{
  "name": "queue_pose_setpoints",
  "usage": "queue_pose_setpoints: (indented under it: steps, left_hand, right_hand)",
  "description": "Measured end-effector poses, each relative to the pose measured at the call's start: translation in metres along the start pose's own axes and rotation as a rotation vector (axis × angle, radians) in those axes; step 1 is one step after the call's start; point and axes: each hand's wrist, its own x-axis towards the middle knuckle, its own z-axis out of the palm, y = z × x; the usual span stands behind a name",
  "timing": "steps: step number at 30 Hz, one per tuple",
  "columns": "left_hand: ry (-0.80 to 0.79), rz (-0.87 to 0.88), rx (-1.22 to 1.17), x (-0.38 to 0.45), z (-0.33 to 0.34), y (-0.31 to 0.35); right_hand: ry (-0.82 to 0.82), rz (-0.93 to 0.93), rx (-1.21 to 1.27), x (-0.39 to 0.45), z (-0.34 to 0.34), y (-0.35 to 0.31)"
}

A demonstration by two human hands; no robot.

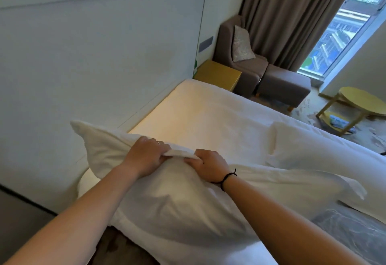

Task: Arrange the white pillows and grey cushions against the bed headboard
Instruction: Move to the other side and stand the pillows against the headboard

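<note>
pillow (pixel 167 191) white, bed sheet (pixel 219 118) white. armchair (pixel 231 41) + footstool (pixel 284 83) grey-brown, its cushion (pixel 242 44) grey patterned. nightstand (pixel 218 73), round table (pixel 361 102) yellow. wrist band (pixel 226 178) black.

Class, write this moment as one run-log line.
left hand: grips white pillow | right hand: grips same edge | headboard: nothing against it yet

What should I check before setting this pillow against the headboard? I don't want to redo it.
1. Left hand grips the pillow: ok.
2. Right hand grips the same top edge: ok.
3. Mattress along the headboard bare where the pillow goes: ok.
4. Second pillow lying out of the way: ok.
5. A grey cushion on the bed nearby: ok.
6. Pillow standing upright at the headboard: not ok, it is held over the bed.
</note>
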Motion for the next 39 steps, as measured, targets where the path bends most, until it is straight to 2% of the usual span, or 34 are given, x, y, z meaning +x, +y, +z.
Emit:
queue_pose_setpoints:
  steps: [4, 8, 15, 18, 21, 23, 25, 27, 29, 31, 33, 34, 37, 39]
  left_hand:
    - [0.026, -0.011, -0.077, 0.012, 0.002, 0.001]
    - [-0.165, -0.052, -0.181, 0.032, -0.005, 0.01]
    - [-0.28, -0.033, -0.157, 0.07, -0.006, 0.03]
    - [-0.275, -0.095, -0.206, 0.082, -0.005, 0.023]
    - [-0.264, -0.141, -0.295, 0.092, -0.006, 0.015]
    - [-0.287, -0.145, -0.307, 0.103, -0.005, 0.013]
    - [-0.37, -0.171, -0.282, 0.115, -0.002, 0.012]
    - [-0.468, -0.225, -0.218, 0.123, 0.004, 0.012]
    - [-0.477, -0.256, -0.08, 0.126, 0.009, 0.012]
    - [-0.342, -0.217, 0.08, 0.125, 0.015, 0.011]
    - [-0.206, -0.188, 0.087, 0.121, 0.019, 0.005]
    - [-0.188, -0.193, 0.048, 0.117, 0.02, 0.001]
    - [-0.277, -0.145, 0.028, 0.103, 0.024, -0.011]
    - [-0.325, -0.129, 0.055, 0.096, 0.025, -0.016]
  right_hand:
    - [-0.097, -0.04, -0.346, -0.01, -0.032, 0.056]
    - [-0.158, 0.013, -0.482, -0.027, -0.077, 0.129]
    - [-0.044, -0.175, -0.311, -0.052, -0.093, 0.162]
    - [0.097, -0.152, -0.178, -0.05, -0.105, 0.167]
    - [0.231, -0.204, -0.213, -0.038, -0.122, 0.176]
    - [0.154, -0.156, -0.27, -0.022, -0.125, 0.182]
    - [-0.033, 0.01, -0.307, -0.007, -0.121, 0.19]
    - [-0.122, 0.106, -0.336, 0.002, -0.113, 0.2]
    - [-0.057, 0.112, -0.359, 0.003, -0.108, 0.208]
    - [0.083, 0.084, -0.374, 0.001, -0.106, 0.215]
    - [0.217, 0.015, -0.386, 0.0, -0.102, 0.222]
    - [0.268, -0.04, -0.403, -0.001, -0.101, 0.225]
    - [0.357, -0.212, -0.403, -0.002, -0.1, 0.224]
    - [0.3, -0.28, -0.395, 0.001, -0.096, 0.218]
